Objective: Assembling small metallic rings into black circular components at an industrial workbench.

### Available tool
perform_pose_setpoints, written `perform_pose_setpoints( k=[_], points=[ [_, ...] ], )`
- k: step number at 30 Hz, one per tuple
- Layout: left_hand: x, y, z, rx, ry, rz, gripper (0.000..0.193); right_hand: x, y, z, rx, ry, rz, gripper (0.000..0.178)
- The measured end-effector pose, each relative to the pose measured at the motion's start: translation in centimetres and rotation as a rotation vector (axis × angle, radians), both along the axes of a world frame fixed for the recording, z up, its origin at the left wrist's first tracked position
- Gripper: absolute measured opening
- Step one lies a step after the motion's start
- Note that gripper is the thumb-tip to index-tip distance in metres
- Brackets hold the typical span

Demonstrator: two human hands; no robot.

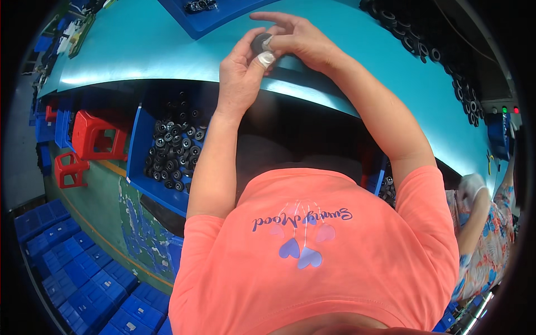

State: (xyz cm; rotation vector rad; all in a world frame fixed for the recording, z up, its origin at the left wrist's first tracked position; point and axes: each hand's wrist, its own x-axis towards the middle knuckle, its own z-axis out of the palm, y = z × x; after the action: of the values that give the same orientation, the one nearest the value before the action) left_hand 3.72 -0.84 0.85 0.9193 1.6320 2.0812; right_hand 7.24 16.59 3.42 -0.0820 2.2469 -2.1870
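A small black round part, like a wheel (258,44), sits between my two hands above the near edge of the turquoise table (151,47). My left hand (244,68) grips it from the left, its thumb tip wrapped in white. From the right, my right hand (306,42) presses its thumb, also white-wrapped, against the part, while the index finger stretches out above. My fingers hide much of the part's face.
A blue tray (220,21) with dark parts lies at the far edge. Black rings (410,43) line the table's right side. Below the table, a blue bin (135,151) holds several black wheels. Red stools (84,134) and blue crates (92,293) stand left; another person's gloved hand (472,185) is right.
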Motion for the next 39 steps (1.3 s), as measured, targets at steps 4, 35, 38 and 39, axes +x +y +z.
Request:
perform_pose_setpoints(
  k=[4,35,38,39],
  points=[
    [0.3,0.4,-0.3,-0.141,0.157,0.122,0.041,0.2,-0.3,0.1,0.039,0.01,-0.085,0.064],
    [0.9,2.1,-0.8,-0.375,0.549,0.417,0.034,0.8,-0.4,0.0,0.272,0.034,-0.261,0.05],
    [0.9,2.0,-0.9,-0.42,0.612,0.437,0.035,0.7,-0.8,-0.1,0.298,0.025,-0.277,0.05],
    [0.9,2.0,-0.6,-0.44,0.629,0.439,0.036,0.6,-0.7,-0.2,0.278,0.027,-0.248,0.05]
  ],
)
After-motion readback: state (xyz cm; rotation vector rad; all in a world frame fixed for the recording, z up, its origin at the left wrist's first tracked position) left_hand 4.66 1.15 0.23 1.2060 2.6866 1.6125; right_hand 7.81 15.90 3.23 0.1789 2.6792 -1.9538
